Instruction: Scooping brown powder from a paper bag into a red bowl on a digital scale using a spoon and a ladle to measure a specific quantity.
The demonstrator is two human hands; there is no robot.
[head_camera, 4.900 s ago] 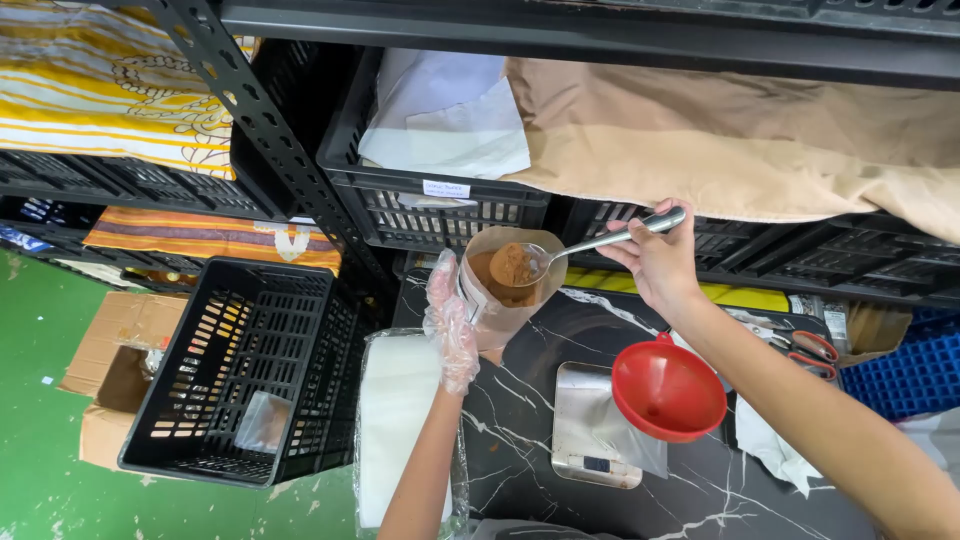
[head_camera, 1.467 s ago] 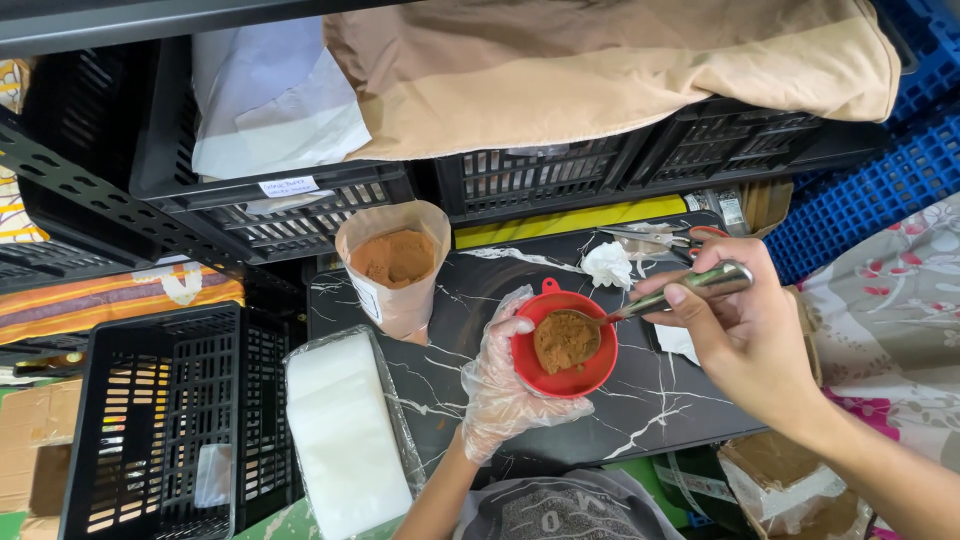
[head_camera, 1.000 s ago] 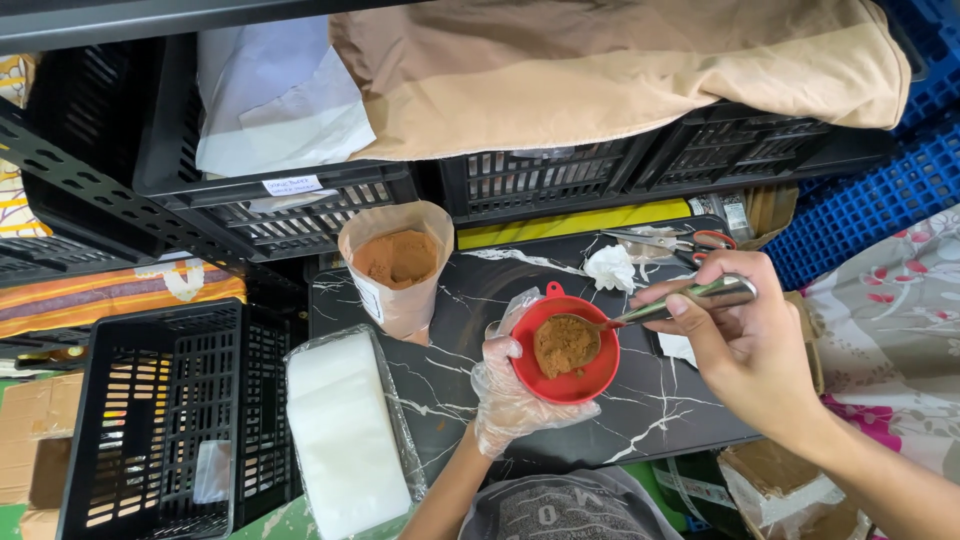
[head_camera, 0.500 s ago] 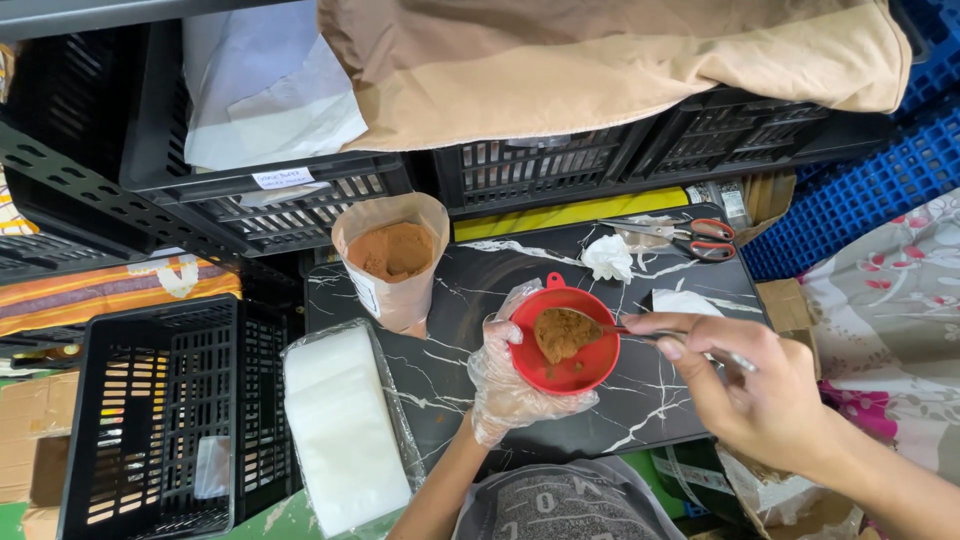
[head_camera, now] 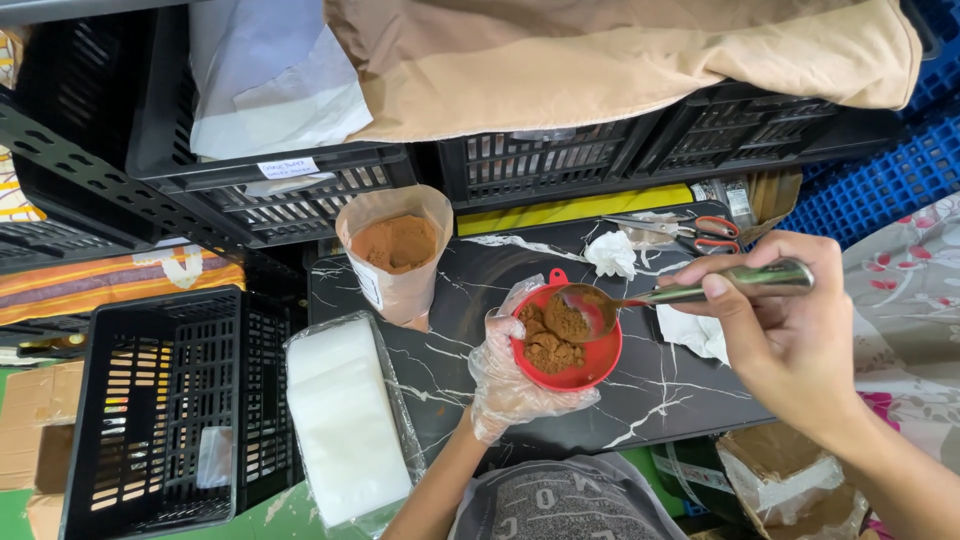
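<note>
Red funnel (head_camera: pixel 590 362) cupped in gloved left hand (head_camera: pixel 505 385); steel spoon (head_camera: pixel 640 298) pinched by right hand (head_camera: pixel 785 335) above.

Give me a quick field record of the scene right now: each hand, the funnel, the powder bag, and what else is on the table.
left hand: in a clear glove, gripping the red funnel from below
right hand: bare, holding a metal spoon by its handle
spoon bowl: over the funnel, some brown powder on it
funnel: clumped brown powder inside
powder bag: open, upright on the black marble table, apart from the funnel
other items: scissors, crumpled tissue, wrapped white stack
</note>
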